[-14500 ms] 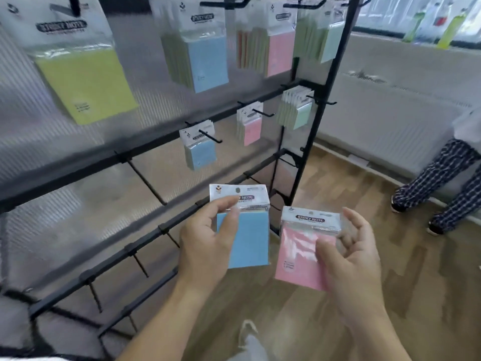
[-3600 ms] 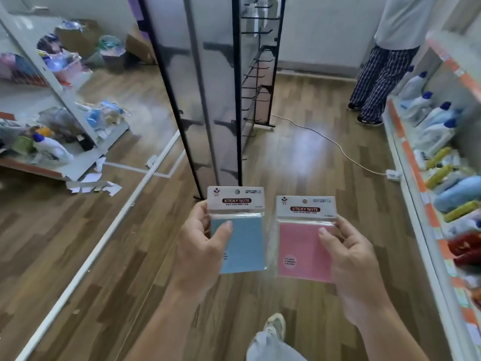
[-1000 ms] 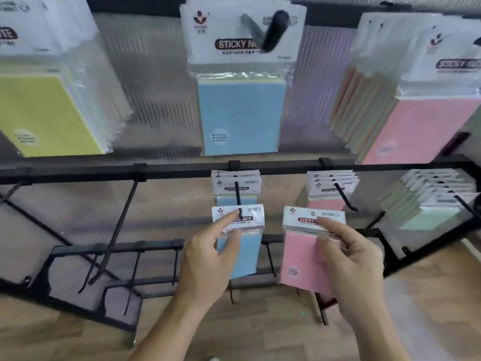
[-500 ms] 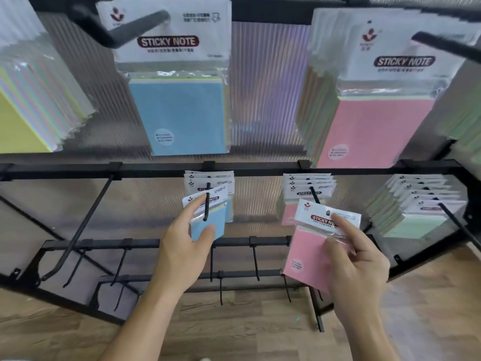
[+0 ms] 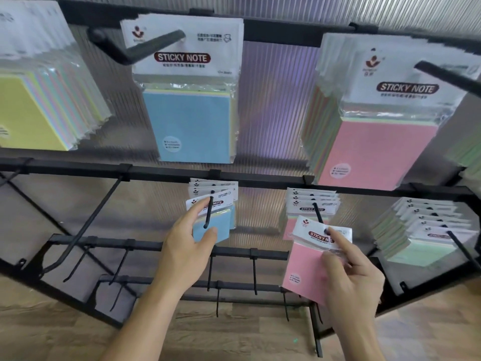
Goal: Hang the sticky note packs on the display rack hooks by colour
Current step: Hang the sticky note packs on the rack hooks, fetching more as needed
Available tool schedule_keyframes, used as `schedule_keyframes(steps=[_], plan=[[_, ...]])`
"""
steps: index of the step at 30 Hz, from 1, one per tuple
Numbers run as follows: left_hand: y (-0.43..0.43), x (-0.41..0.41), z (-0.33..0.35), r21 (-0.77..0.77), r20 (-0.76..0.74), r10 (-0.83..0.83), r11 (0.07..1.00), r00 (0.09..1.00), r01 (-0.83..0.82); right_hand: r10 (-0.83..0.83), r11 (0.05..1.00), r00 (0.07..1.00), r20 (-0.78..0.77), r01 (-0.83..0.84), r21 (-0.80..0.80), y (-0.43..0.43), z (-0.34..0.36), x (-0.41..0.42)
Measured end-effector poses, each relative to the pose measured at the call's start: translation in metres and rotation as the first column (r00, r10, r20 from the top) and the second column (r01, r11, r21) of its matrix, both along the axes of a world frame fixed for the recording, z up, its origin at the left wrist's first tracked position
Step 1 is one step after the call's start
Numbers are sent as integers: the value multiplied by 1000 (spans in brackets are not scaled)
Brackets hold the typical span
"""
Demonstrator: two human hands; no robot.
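My left hand (image 5: 190,246) grips a small blue sticky note pack (image 5: 217,224), which is threaded on the black hook (image 5: 209,212) in front of other small blue packs (image 5: 223,190). My right hand (image 5: 348,277) pinches a small pink pack (image 5: 304,269), its hanging hole held at the tip of the hook (image 5: 318,213) that carries other small pink packs (image 5: 309,201). The pink pack tilts to the right.
Large packs hang on the top row: yellow (image 5: 33,115), blue (image 5: 192,126), pink (image 5: 374,149). Small green packs (image 5: 421,230) hang at the right. An empty long hook (image 5: 91,225) and several short bare hooks (image 5: 253,272) stick out of the black rack below. Wooden floor lies underneath.
The blue pack has slid further onto its hook. My right hand has lifted the pink pack up to the tip of the pink hook.
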State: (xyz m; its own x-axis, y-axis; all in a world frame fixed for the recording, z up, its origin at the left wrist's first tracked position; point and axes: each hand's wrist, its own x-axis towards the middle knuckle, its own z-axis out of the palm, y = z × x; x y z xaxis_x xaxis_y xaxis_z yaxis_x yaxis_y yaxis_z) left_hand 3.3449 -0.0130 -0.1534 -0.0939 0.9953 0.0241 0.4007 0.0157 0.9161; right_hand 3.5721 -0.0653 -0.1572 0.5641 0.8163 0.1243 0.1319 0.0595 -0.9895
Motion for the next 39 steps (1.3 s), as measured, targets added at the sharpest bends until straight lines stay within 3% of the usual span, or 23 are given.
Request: schedule_keyframes(steps=[4, 11, 17, 20, 28, 34, 39], plan=[[1, 0, 0, 14, -10, 5, 1000, 1000, -5, 35, 998, 998, 51, -32, -49, 7, -8, 2], [2, 2, 8, 30, -115, 24, 999, 993, -21, 209, 963, 889, 407, -114, -244, 31, 0, 12], [-10, 0, 11, 28, -212, 8, 1000, 977, -2, 263, 925, 885, 384, -118, -361, 23, 1, 9], [-24, -5, 12, 29, -270, 34, 999, 962, -27, 369, 884, 848, 381, -193, -426, 13, -5, -2], [-93, -49, 1, -66, -469, 156, 975, 869, -211, 722, 692, 509, 469, -556, -461, 10, -5, -81], [-151, -104, -10, -138, -496, 284, 908, 820, -397, 868, 456, 183, 462, -663, -594, 3, -14, -159], [-194, -162, -18, -146, -450, 420, 836, 788, -529, 893, 313, 5, 451, -727, -611, -15, -20, -240]])
